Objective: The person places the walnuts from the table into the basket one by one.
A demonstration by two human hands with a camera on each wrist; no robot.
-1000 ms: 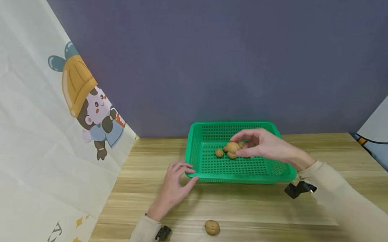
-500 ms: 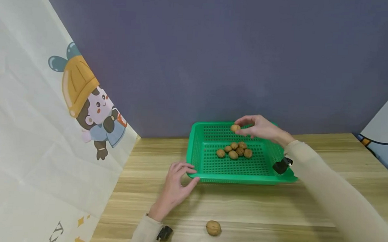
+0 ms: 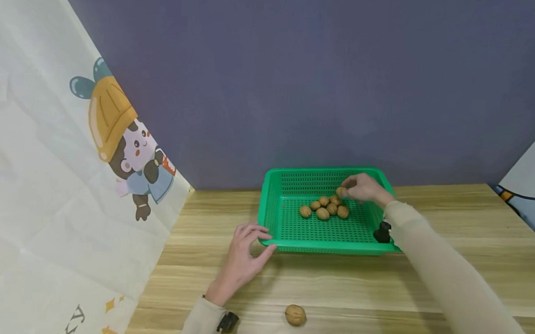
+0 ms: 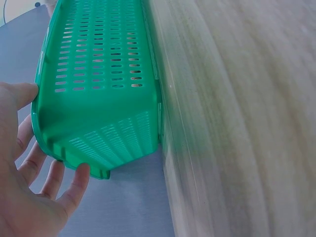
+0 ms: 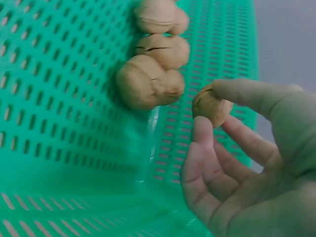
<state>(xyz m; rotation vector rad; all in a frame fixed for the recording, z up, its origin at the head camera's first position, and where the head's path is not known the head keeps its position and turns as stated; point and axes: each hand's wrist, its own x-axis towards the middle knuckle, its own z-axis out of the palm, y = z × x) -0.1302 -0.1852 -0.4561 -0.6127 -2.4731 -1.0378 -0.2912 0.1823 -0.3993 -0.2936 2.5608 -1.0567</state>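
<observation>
In the head view, my right hand [image 3: 362, 187] is inside the green plastic basket [image 3: 331, 247], over its right rear part. Its thumb and fingertips pinch a walnut [image 5: 211, 105], shown close up in the right wrist view. Just left of that hand, several walnuts [image 3: 322, 214] lie clustered on the basket's perforated floor. My left hand [image 3: 241, 258] holds the basket's near left corner. In the left wrist view its thumb [image 4: 24, 94] meets one rim, while the other fingers bend round the adjoining one. A single walnut [image 3: 295, 315] lies on the table in front of the basket.
The wood-grain table [image 3: 343, 290] ends at a dark blue-grey panel [image 3: 320, 89] close behind the basket. A white sheet with a cartoon figure [image 3: 135, 151] borders the left side. A dark cable [image 3: 526, 197] shows at the far right.
My right hand lifted a walnut from the cluster up towards the basket's back rim, then brought it right and down inside the basket. The left hand stays on the corner.
</observation>
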